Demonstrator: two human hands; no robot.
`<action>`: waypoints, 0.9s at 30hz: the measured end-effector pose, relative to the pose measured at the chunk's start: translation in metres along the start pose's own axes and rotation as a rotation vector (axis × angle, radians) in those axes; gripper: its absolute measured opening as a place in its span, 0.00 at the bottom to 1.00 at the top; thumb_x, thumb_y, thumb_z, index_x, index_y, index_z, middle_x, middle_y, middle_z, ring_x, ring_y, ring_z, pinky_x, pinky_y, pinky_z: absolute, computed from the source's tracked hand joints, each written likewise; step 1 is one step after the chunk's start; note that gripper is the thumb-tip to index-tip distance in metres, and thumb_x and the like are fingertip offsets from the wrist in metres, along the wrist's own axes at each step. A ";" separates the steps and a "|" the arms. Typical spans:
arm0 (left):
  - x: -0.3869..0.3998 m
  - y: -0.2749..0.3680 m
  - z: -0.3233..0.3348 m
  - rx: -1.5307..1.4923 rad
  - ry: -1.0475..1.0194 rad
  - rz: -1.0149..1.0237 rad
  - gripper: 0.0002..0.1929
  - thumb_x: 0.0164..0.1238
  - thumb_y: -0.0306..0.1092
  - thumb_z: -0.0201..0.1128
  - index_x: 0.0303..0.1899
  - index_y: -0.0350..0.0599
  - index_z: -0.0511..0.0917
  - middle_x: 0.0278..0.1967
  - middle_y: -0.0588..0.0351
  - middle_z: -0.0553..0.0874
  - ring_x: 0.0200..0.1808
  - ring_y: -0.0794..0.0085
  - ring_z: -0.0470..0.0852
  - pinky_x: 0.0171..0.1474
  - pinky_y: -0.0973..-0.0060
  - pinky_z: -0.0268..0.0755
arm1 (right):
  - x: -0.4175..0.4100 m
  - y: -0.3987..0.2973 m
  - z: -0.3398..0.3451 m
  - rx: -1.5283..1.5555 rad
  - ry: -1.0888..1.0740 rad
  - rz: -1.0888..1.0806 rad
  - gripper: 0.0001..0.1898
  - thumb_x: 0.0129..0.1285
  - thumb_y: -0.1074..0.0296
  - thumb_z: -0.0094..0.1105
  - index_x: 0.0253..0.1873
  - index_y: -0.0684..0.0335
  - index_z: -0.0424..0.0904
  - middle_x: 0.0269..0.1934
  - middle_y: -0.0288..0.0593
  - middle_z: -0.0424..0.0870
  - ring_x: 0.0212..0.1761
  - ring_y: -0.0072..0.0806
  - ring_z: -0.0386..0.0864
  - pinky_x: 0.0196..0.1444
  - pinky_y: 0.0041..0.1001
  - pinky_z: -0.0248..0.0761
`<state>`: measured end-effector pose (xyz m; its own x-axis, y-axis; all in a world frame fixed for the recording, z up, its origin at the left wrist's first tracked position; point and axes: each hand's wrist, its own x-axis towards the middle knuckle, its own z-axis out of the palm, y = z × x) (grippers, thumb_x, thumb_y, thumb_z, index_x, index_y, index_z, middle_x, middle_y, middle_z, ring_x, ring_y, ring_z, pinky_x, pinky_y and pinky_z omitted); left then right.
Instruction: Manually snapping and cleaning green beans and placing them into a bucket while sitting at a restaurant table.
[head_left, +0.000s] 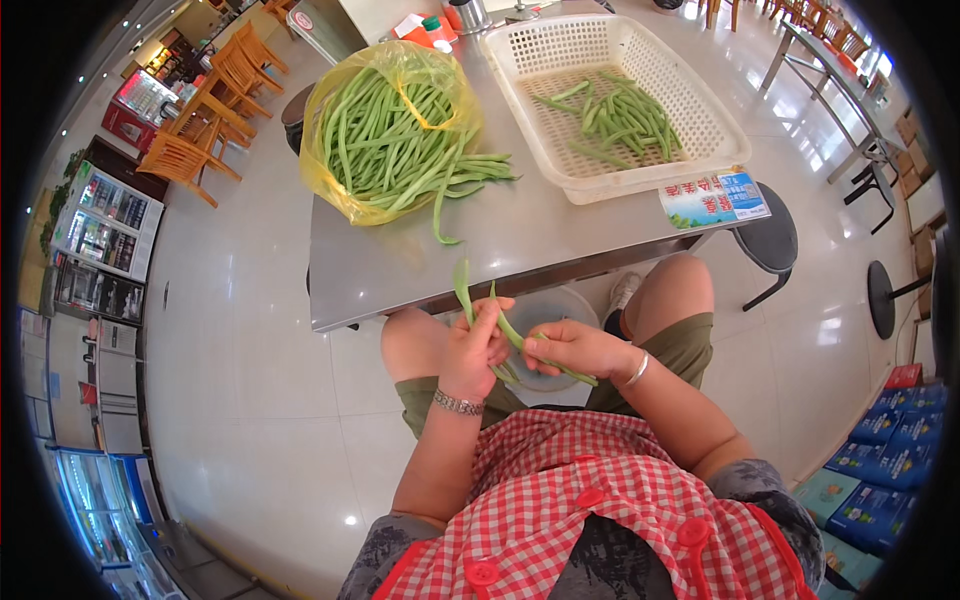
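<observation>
Several long green beans (462, 281) are gripped in my left hand (478, 345), their ends sticking out above and below the fingers. My right hand (574, 349) pinches a green bean (511, 330) that runs across from the left hand. Both hands are over my lap, just in front of the table edge. Below them, partly hidden by my hands, stands a pale round bucket (562, 307) between my knees. On the table, a yellow plastic bag (319, 187) is full of whole green beans (390, 135). To its right, a white perforated plastic basket (517, 97) holds shorter bean pieces (626, 116).
The steel table (480, 217) ends just before my knees. A printed card (712, 201) lies at its right front corner. A black round stool (766, 229) stands to the right. At the table's back are a green-capped bottle (433, 28) and a metal container (471, 13).
</observation>
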<state>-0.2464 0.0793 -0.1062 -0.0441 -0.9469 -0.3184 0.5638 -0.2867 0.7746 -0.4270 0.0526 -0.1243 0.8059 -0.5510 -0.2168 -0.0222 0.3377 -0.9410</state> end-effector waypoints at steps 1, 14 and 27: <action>0.001 -0.001 -0.004 0.001 0.002 0.001 0.08 0.71 0.36 0.57 0.36 0.43 0.78 0.19 0.70 0.68 0.16 0.88 0.60 0.19 0.86 0.51 | -0.001 0.000 0.001 -0.039 -0.017 0.007 0.16 0.72 0.53 0.46 0.39 0.61 0.73 0.24 0.30 0.70 0.25 0.15 0.64 0.29 0.17 0.59; -0.026 -0.025 0.021 0.290 0.088 0.492 0.07 0.73 0.32 0.52 0.41 0.40 0.75 0.23 0.66 0.71 0.19 0.88 0.60 0.22 0.85 0.52 | 0.011 0.007 -0.004 0.756 0.680 -0.104 0.16 0.72 0.53 0.44 0.33 0.57 0.68 0.21 0.31 0.67 0.20 0.20 0.63 0.24 0.20 0.60; -0.017 -0.015 -0.004 1.212 -0.237 0.481 0.09 0.60 0.28 0.62 0.42 0.39 0.80 0.30 0.55 0.81 0.30 0.69 0.79 0.33 0.76 0.70 | -0.018 -0.013 -0.015 -0.767 0.216 -0.139 0.15 0.63 0.54 0.56 0.42 0.60 0.77 0.26 0.43 0.79 0.28 0.34 0.79 0.33 0.32 0.70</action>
<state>-0.2507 0.1001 -0.1147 -0.2603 -0.9567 0.1300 -0.5199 0.2523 0.8161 -0.4497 0.0466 -0.1118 0.7006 -0.7113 -0.0564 -0.3936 -0.3193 -0.8621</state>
